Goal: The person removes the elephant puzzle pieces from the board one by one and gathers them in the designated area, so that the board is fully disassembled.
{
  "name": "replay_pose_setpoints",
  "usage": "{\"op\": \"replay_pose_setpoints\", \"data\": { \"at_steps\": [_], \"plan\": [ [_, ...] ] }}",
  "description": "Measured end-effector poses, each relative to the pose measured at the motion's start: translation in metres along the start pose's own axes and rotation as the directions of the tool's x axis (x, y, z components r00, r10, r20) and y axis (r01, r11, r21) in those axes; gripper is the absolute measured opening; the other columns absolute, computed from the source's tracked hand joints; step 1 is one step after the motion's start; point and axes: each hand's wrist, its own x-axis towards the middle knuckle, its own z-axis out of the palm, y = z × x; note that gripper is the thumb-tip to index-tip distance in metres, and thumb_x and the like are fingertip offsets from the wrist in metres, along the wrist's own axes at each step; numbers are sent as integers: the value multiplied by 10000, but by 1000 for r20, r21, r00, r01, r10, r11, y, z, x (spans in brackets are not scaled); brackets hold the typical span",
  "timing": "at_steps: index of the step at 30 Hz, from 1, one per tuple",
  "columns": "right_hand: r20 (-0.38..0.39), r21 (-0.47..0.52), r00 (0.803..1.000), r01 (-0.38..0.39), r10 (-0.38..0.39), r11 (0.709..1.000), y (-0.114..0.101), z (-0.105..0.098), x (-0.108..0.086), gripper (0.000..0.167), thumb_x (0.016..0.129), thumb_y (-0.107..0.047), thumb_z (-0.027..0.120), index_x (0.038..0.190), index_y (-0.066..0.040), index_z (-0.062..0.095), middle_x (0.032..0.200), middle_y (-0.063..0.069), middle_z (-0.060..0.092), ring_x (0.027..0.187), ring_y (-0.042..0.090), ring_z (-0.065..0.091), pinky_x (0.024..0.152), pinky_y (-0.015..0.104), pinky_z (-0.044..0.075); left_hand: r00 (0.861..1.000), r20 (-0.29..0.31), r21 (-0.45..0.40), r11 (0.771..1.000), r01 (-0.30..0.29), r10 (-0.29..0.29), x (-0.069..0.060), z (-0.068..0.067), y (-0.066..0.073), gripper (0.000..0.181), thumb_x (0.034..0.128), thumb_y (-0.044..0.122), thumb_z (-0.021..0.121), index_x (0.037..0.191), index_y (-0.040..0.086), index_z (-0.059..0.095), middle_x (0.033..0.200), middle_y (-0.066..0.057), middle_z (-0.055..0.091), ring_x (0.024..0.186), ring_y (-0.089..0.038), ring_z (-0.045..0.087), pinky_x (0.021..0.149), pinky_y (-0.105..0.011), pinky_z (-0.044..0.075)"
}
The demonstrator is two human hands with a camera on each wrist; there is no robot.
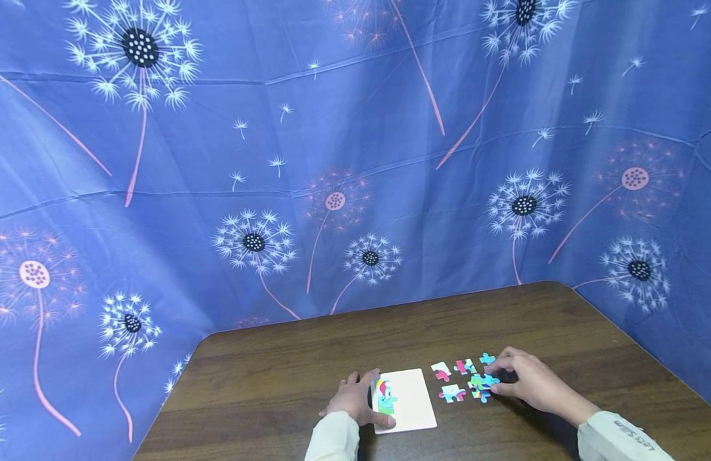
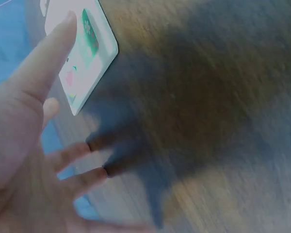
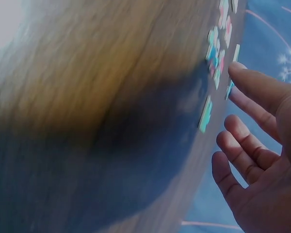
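My left hand (image 1: 351, 400) lies at the left side of a white square puzzle board (image 1: 416, 403), fingers spread and thumb over its near left corner. A colourful strip of picture (image 1: 385, 398) fills the board's left side. In the left wrist view the thumb (image 2: 53, 58) crosses the board while the other fingers extend beside it. To the right, my right hand (image 1: 534, 383) pinches a blue-green jigsaw piece (image 1: 483, 382) between thumb and forefinger, just above other pieces. That piece shows edge-on behind the thumb in the right wrist view; the remaining fingers curl loosely.
Several loose jigsaw pieces lie between board and right hand, among them a white-and-red one (image 1: 441, 371), a white-and-blue one (image 1: 451, 393) and a blue one (image 1: 487, 358). The brown wooden table (image 1: 286, 378) ends at a blue dandelion-print cloth (image 1: 309, 160).
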Motion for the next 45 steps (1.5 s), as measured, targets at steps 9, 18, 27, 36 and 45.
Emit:
{"op": "replay_pose_setpoints", "data": {
  "at_steps": [9,18,27,36,45],
  "plan": [
    [-53,-28,998,31,-32,999,20,-5,-9,231,766,-243,880,958,-163,779,910,-109,596,823,81,582,673,294,483,989,-104,120,988,-94,107,5,1,-14,829,668,477,936,1380,208,606,1381,-188,565,1376,-453,439,898,-925,206],
    [-33,-11,999,-31,30,999,26,-5,-13,248,767,-261,879,982,-188,781,928,-107,592,843,100,581,690,298,489,964,-159,120,974,-194,211,5,4,-22,700,727,351,876,1353,174,615,1314,-170,618,1270,-410,547,1004,-773,355],
    [-35,-25,999,-32,31,999,23,-5,-13,236,775,-251,871,981,-183,780,931,-98,600,872,151,608,726,341,500,918,-297,124,964,-235,262,7,10,-22,495,673,-75,728,1128,89,622,1078,-75,668,1076,-311,637,940,-614,489],
    [-2,-12,999,-49,49,999,25,-5,-12,271,769,-248,879,1009,-164,787,939,-92,596,846,114,588,693,305,486,964,-123,8,972,-236,235,6,4,-29,806,725,485,884,1396,151,588,1369,-156,587,1293,-426,518,953,-808,362],
    [-24,-24,999,23,-24,999,23,-4,-9,290,752,-258,889,1001,-162,774,923,-102,598,829,93,579,688,305,495,975,-61,-27,977,-214,212,5,3,-32,885,680,536,912,1424,188,582,1401,-174,549,1320,-460,480,894,-894,282]
  ]
}}
